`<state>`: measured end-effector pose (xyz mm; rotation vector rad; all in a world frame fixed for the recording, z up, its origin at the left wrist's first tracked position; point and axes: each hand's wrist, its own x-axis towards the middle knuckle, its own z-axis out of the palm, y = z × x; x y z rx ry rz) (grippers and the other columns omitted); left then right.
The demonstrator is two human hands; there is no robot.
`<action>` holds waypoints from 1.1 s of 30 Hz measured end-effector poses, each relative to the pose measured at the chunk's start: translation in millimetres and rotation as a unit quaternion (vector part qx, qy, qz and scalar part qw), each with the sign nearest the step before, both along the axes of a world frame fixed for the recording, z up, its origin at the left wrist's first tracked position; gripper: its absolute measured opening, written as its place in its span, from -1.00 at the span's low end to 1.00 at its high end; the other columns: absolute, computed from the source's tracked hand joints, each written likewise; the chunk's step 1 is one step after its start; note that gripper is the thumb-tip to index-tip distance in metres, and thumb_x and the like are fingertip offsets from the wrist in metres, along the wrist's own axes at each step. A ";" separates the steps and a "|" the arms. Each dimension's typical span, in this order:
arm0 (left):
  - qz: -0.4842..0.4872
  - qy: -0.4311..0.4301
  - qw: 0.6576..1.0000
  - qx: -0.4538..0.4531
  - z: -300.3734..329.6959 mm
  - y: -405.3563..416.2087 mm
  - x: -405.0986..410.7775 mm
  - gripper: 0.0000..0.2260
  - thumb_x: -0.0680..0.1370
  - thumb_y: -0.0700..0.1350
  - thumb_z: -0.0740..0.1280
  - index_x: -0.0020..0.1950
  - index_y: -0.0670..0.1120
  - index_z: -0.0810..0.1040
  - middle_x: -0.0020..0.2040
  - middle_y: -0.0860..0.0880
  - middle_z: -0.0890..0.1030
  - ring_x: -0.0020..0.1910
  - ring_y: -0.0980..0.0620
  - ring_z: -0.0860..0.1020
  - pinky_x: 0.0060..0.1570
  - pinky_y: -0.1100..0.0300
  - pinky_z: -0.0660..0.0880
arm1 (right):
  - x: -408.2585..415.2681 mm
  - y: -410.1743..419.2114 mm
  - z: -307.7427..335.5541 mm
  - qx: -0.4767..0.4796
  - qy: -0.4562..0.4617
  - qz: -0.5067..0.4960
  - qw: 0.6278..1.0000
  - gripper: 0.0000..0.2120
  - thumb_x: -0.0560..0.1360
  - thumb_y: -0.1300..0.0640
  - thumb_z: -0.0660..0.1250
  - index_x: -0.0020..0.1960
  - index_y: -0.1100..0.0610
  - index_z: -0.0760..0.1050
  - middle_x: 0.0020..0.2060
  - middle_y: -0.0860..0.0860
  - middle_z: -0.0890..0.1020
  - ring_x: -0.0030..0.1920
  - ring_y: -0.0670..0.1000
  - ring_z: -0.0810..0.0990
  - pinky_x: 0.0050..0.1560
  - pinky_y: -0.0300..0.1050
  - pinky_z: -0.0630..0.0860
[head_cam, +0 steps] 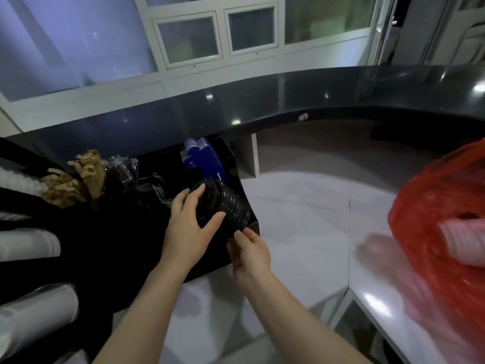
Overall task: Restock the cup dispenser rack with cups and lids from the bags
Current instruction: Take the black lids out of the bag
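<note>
**Loading black lids into the rack's right-hand compartment**

The left hand [187,232] has its fingers spread and curled round a stack of black lids [225,203]; the thumb lies across the near side of the stack and the fingertips reach over its far end. The right hand [250,249] pinches the near end of the same stack with thumb and forefinger; its remaining fingers are tucked under and cannot be read. The stack lies tilted, its far end pointing toward the counter's back edge, and sits over the near-right compartment of the black dispenser rack [252,222]; whether it rests on the compartment floor cannot be told.

Judged step: seating the lids in their slot. The next move calls for both hands to ease the stack down level, keep the lids nested, and let go only once the stack is supported by the compartment walls; a skewed release could let the lids fan out.

Around the hands: a blue stack of sleeves or cards [200,160] stands in the compartment just behind the lids; brown paper items [78,174] and clear-wrapped items [122,165] fill slots to the left; white cup stacks [29,245] lie in the rack's left side. Well apart on the right, a red bag [443,227] rests on the pale worktop [380,306], blurred, with a pink ribbed stack [464,240] showing at its mouth.
</note>
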<state>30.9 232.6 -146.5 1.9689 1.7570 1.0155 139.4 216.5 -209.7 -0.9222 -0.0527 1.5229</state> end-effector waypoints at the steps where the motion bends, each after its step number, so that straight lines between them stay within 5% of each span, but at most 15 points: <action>1: -0.002 0.011 1.000 0.002 0.0 1.3 1.2 -0.40 0.47 0.07 0.38 0.47 0.11 0.26 0.48 0.00 0.19 0.41 0.02 0.26 0.25 0.22 0.21 | -1.7 1.3 -1.8 -0.008 0.013 -0.003 1.000 -0.87 0.54 0.35 0.28 0.04 0.19 0.50 -0.24 0.06 0.63 -0.25 -0.03 0.59 -0.18 -0.19 0.55; 5: -0.008 0.043 0.999 -0.010 2.9 6.1 6.1 -0.41 0.49 0.11 0.35 0.48 0.14 0.22 0.51 0.02 0.11 0.44 -0.06 0.24 0.31 0.01 0.32 | -6.7 4.7 -6.7 -0.028 0.031 0.000 0.999 -0.83 0.54 0.33 0.30 0.12 0.19 0.51 -0.21 0.05 0.64 -0.23 -0.03 0.59 -0.18 -0.19 0.53; 11: -0.020 0.144 0.989 -0.007 -4.2 7.2 18.9 -0.40 0.51 0.10 0.34 0.49 0.11 0.18 0.49 -0.02 0.04 0.44 -0.11 0.20 0.31 -0.01 0.32 | -12.1 9.7 -16.3 -0.103 0.026 -0.042 0.994 -0.80 0.53 0.34 0.31 -0.11 0.08 0.37 -0.28 0.09 0.55 -0.32 -0.01 0.51 -0.31 -0.18 0.43; 18: -0.012 0.177 0.984 -0.008 -13.7 14.6 20.7 -0.39 0.52 0.11 0.31 0.51 0.08 0.16 0.50 -0.09 0.11 0.44 -0.14 0.17 0.33 -0.02 0.29 | -9.8 12.1 -21.5 -0.127 -0.013 -0.102 0.987 -0.89 0.43 0.39 0.41 -0.13 0.26 0.50 -0.33 0.16 0.62 -0.40 0.00 0.62 -0.41 -0.26 0.55; 25: -0.029 0.209 0.977 0.035 -16.0 14.1 20.0 -0.43 0.50 0.09 0.36 0.47 0.04 0.29 0.48 -0.11 0.23 0.42 -0.15 0.19 0.34 -0.03 0.26 | -5.0 7.8 -20.2 -0.129 -0.036 -0.102 0.986 -0.86 0.42 0.44 0.36 -0.19 0.24 0.62 -0.37 0.13 0.67 -0.39 0.02 0.67 -0.34 -0.26 0.57; 33: -0.039 0.221 0.974 -0.008 -6.8 23.1 18.4 -0.43 0.49 0.10 0.37 0.46 0.05 0.30 0.47 -0.09 0.25 0.39 -0.19 0.26 0.34 -0.02 0.26 | 21.9 0.1 -25.7 -0.119 -0.189 -0.069 0.972 -0.71 0.36 0.42 0.26 -0.15 0.11 0.65 -0.28 0.10 0.68 -0.28 0.04 0.61 -0.14 -0.14 0.58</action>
